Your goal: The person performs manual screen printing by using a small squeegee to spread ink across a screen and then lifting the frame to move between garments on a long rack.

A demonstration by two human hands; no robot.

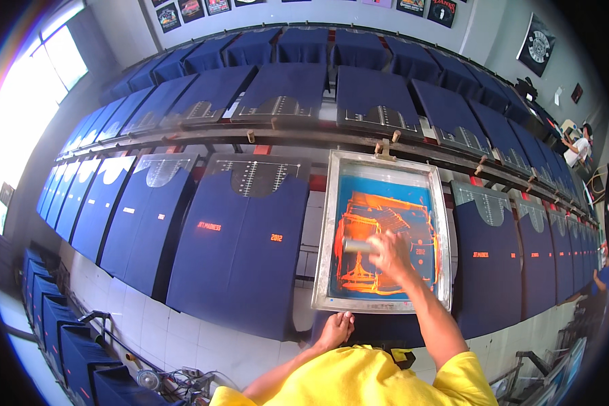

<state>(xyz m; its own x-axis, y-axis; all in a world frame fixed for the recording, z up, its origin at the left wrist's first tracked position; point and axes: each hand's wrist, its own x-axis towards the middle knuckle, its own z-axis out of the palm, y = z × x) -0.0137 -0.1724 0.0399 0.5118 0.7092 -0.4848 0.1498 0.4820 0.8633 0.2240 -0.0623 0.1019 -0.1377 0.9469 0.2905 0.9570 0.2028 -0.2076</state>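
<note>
A metal-framed printing screen point(323, 230) with a blue mesh and orange ink lies flat over a navy shirt in the middle of the table. My right hand point(390, 252) grips the handle of a squeegee point(356, 245) on the mesh, in the orange ink. My left hand point(337, 329) rests flat at the near edge of the screen frame, fingers together on the navy cloth below it. My yellow shirt fills the lower edge.
Rows of navy shirts point(240, 247) lie on boards along a long table, some with small orange prints. A metal rail point(284, 139) runs across behind the screen. A second row of shirts lies beyond. A person point(580, 146) stands far right. Posters hang on the back wall.
</note>
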